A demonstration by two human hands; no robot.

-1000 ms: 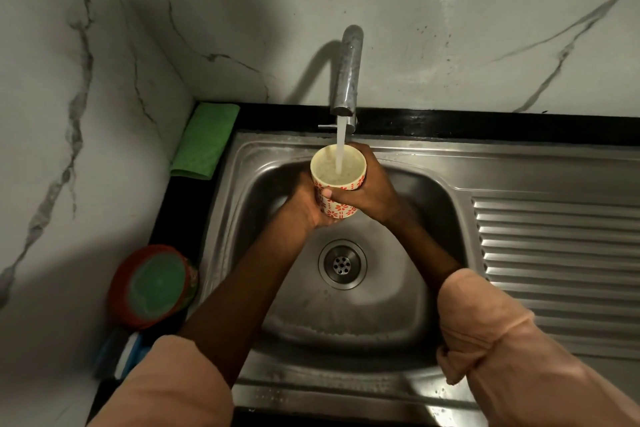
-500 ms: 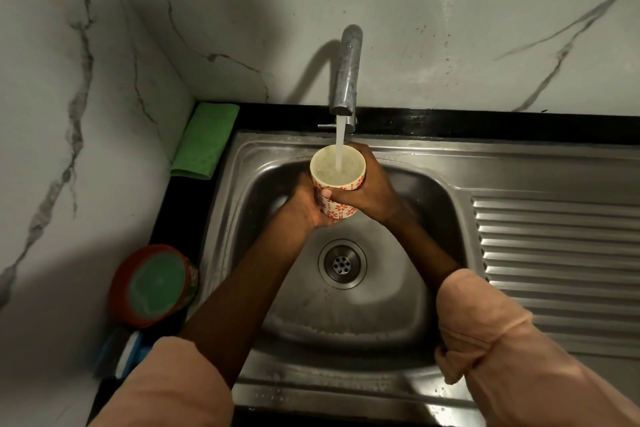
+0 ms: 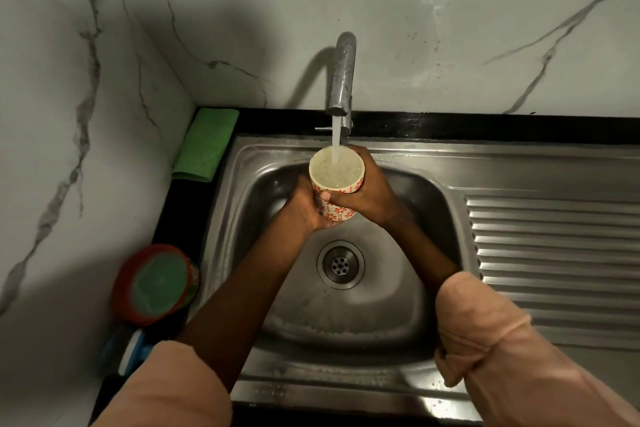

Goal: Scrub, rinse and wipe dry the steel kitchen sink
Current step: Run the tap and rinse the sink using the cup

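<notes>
Both hands hold a patterned cup (image 3: 336,184) under the running tap (image 3: 341,76), over the far part of the steel sink (image 3: 346,315). Left hand (image 3: 304,206) cups it from below/left w/ fingers curled round the base; right hand (image 3: 367,191) wraps the side, thumb across the front. Water stream (image 3: 335,146) drops straight in; cup is nearly full, upright.

Progress, judged from what shows: looks like the rinse stage, w/ the cup prob. being filled to pour over the basin. No foam or suds visible in the bowl; steel looks wet w/ a faint residue line on the near wall, droplets on the near rim. Drain (image 3: 340,264) is open, no water pooling. Can't tell whether scrubbing is fully done. Drainboard (image 3: 554,253) to the right looks mostly dry.

Still left: pour rinse water round the walls & rim, shut off the tap, then wipe dry. Green cloth (image 3: 206,146) lies folded on the black counter (image 3: 485,125) at far left, untouched, so the drying step isn't started. A red tub w/ green contents (image 3: 156,282) sits at near left beside the sink.
</notes>
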